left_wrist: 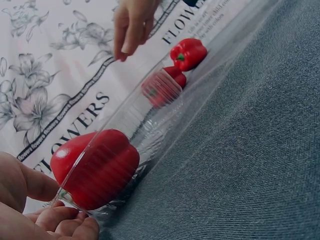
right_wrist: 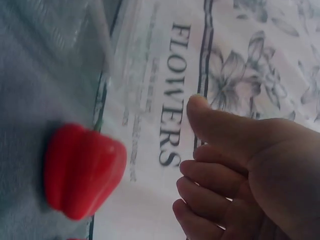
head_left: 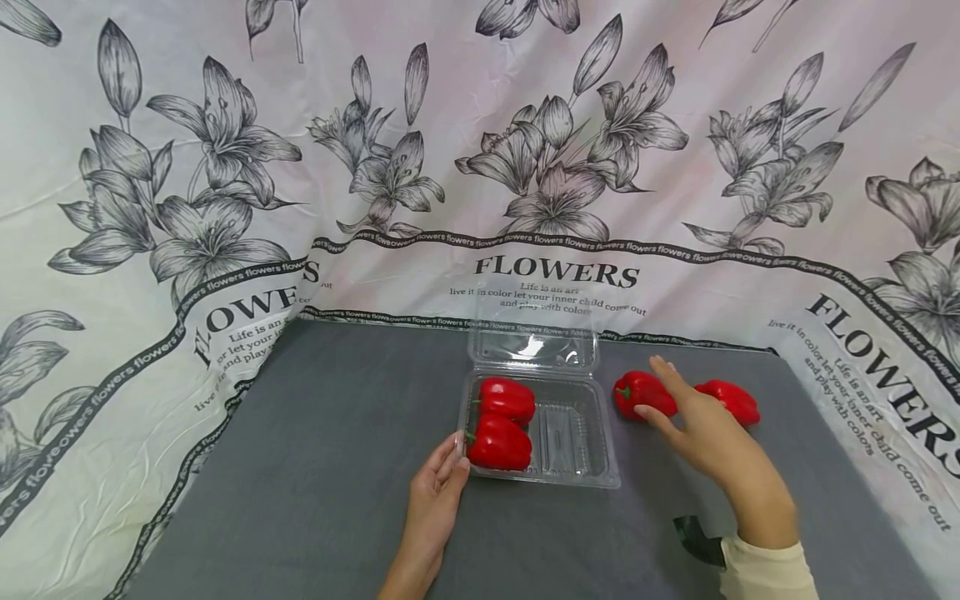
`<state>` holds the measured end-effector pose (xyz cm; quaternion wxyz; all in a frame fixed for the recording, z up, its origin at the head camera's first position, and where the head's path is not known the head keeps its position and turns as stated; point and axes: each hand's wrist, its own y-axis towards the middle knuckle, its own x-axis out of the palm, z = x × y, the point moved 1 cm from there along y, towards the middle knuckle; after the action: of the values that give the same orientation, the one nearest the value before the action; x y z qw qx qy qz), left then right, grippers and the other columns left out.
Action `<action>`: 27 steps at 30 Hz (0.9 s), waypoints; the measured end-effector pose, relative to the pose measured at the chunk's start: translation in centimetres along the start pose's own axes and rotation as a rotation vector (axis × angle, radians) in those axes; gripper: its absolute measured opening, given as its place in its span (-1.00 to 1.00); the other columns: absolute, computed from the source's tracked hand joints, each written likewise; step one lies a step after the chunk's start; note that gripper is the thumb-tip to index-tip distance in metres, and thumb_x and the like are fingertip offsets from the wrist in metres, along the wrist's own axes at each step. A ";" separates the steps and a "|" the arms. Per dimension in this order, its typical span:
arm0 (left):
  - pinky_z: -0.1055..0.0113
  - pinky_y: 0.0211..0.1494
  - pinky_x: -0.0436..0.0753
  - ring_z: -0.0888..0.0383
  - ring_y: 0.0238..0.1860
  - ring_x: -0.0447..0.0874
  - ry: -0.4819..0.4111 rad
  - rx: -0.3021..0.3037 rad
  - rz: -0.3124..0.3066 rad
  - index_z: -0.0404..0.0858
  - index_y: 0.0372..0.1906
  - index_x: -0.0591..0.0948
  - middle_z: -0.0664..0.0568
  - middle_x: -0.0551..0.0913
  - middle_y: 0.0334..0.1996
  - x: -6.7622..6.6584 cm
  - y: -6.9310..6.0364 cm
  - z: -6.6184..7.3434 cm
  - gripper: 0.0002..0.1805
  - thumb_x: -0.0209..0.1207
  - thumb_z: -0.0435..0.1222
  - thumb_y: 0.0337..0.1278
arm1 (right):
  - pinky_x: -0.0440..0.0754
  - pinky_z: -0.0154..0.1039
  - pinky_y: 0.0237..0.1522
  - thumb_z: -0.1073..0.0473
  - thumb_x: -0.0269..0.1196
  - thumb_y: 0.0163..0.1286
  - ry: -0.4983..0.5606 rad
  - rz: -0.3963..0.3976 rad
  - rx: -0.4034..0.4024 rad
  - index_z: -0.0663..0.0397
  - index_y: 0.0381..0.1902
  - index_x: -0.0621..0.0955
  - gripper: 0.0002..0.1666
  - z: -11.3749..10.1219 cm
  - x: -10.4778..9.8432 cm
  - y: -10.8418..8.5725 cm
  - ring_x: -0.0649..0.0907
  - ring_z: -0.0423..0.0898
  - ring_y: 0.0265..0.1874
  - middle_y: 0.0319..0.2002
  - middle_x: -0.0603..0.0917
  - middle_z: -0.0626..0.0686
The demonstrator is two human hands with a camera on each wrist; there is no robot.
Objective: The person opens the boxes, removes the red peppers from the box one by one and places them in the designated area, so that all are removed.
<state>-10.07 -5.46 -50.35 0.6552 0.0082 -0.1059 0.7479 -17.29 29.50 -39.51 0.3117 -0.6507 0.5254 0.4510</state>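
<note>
My left hand (head_left: 437,492) pinches the near left edge of a clear plastic clamshell container (head_left: 570,442), thumb on one side of the rim and fingers on the other. Its lid (head_left: 534,346) is raised at the back. Two red bell peppers, a far one (head_left: 507,400) and a near one (head_left: 498,443), lie in the left half. To the right of the container, my right hand (head_left: 708,433) is above the table with nothing in its grasp, fingers loosely bent in the right wrist view. Nearest to it are two more red bell peppers on the table, one on the left (head_left: 633,395) and one on the right (head_left: 735,403), both partly hidden by the hand.
A dark grey cloth covers the table (head_left: 337,467). White curtain fabric (head_left: 390,275) with printed flowers and lettering hangs along the back and both sides. Near the right cuff is a dark strap (head_left: 697,540).
</note>
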 end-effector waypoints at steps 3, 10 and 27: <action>0.23 0.47 0.44 -0.07 0.56 0.35 -0.014 0.003 -0.005 -0.37 0.57 0.36 -0.19 0.41 0.52 0.0 0.0 0.0 -0.41 0.16 -0.31 0.58 | 0.51 0.46 0.27 -0.15 0.35 0.51 0.028 -0.013 -0.027 0.05 0.73 0.05 0.09 -1.2 0.2 -0.1 0.56 0.45 0.32 0.59 0.28 0.34; 0.23 0.47 0.45 -0.06 0.55 0.36 0.003 -0.002 -0.008 -0.34 0.57 0.36 -0.17 0.43 0.52 -0.1 -0.1 -0.1 -0.40 0.18 -0.28 0.58 | 0.59 0.36 0.25 -0.30 0.30 0.50 0.037 -0.007 -0.081 -0.15 0.75 0.03 0.10 -4.2 1.0 -0.2 0.57 0.33 0.36 0.66 0.20 0.17; 0.33 0.46 0.46 -0.07 0.57 0.32 -0.006 0.024 -0.032 -0.37 0.58 0.34 -0.17 0.40 0.53 -0.2 0.0 -0.1 -0.39 0.16 -0.28 0.59 | 0.71 -0.29 -0.42 -0.26 0.42 0.41 0.066 0.065 -0.178 -0.35 0.75 -0.01 0.19 -9.7 2.8 -0.4 0.51 -0.29 -0.72 0.60 0.36 0.00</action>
<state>-10.02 -5.66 -50.49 0.6666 0.0200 -0.0989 0.7385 -14.30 19.88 -38.24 0.2203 -0.6730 0.5142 0.4839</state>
